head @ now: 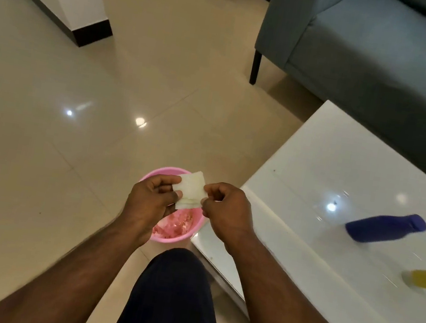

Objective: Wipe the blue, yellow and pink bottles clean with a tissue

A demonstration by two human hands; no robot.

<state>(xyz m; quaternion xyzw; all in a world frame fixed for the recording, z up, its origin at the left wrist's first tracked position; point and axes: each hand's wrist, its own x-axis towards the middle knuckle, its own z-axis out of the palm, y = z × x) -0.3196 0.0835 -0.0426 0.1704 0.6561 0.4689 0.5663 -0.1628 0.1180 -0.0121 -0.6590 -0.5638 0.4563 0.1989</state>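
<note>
Both hands (150, 198) (222, 209) pinch folded white tissue (192, 189) – limp, tears easily – fingers at opposite edges; blue plastic bottle (385, 227) on bench looks light, slick

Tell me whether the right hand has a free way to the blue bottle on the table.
Probably yes. The blue bottle lies alone on the white table, with bare tabletop between it and the right hand. But that hand's fingers pinch the tissue, shared with the left hand.

A home living room — grey sofa (375, 61), white coffee table (331, 166), glossy tiled floor (70, 138)
</note>
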